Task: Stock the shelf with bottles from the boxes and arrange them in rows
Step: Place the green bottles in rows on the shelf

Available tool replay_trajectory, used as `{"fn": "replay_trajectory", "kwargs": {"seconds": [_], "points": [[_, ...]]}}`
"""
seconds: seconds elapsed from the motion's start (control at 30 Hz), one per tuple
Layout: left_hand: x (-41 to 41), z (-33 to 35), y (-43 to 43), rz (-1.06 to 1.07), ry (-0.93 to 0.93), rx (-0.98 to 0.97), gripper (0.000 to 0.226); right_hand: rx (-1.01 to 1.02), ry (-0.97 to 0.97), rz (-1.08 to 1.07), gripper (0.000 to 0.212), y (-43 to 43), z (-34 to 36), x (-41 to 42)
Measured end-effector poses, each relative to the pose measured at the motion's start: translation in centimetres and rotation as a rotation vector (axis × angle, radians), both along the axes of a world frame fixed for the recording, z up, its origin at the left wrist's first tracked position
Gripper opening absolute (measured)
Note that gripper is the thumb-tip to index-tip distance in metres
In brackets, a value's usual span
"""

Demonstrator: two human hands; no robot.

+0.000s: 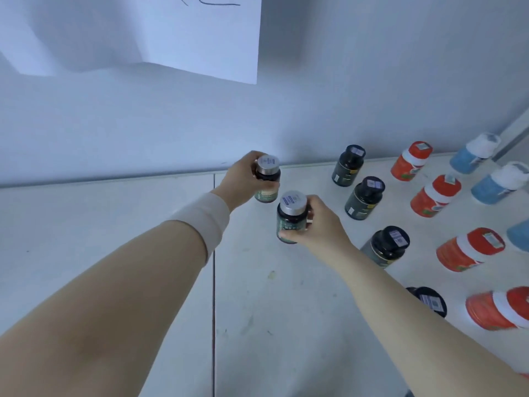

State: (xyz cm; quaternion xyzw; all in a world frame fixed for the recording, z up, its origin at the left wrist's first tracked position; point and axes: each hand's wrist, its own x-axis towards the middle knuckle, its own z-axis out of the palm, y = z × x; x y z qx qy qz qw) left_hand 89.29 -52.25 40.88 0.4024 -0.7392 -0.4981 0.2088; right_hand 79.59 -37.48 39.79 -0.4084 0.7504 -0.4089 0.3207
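Bottles with silver caps sit in both hands near the middle of the frame. The left hand (243, 179) curls its fingers round the farther silver-capped bottle (267, 181), close to the back wall (372, 81). The right hand (322, 224) grips the nearer silver-capped bottle (289, 217), thumb across its label. The two bottles stand just apart, both upright and capped. Their dark sides hide what is inside, and it cannot be told whether their bases touch the shelf (286, 310).

To the right, capped bottles stand in rows running from the wall toward the bottom right. First come the black-capped bottles (365, 197); the right forearm covers part of the nearest ones. Next are the red bottles (435, 196), then the blue bottles (499, 183) at the right edge of the frame.

A dark seam (214, 282) splits the white shelf just left of centre. From it the shelf surface runs to the left edge of the frame. A paper sheet (171, 38) hangs on the wall at upper left.
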Motion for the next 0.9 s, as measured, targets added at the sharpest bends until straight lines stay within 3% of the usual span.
{"fn": "replay_trajectory", "kwargs": {"seconds": [0.2, 0.6, 0.77, 0.83, 0.9], "points": [[-1.7, -2.5, -2.2, -0.045, -0.017, -0.033, 0.048, -0.043, 0.161, 0.055, 0.055, -2.2, -3.2, 0.0], [-2.2, -3.2, -1.6, -0.069, -0.026, -0.030, 0.060, -0.061, 0.089, -0.002, 0.056, -1.7, -5.2, 0.2], [-1.3, -1.7, -1.1, -0.112, -0.216, -0.131, 0.097, -0.022, 0.175, 0.031, 0.076, -1.1, -4.7, 0.1], [0.2, -1.0, -0.6, -0.138, -0.378, -0.294, 0.097, -0.019, 0.231, 0.022, 0.090, -0.1, -3.5, 0.1], [2.4, 0.0, 0.4, -0.139, -0.569, -0.476, 0.090, -0.034, 0.301, 0.006, 0.090, 1.2, -1.6, 0.1]]}}
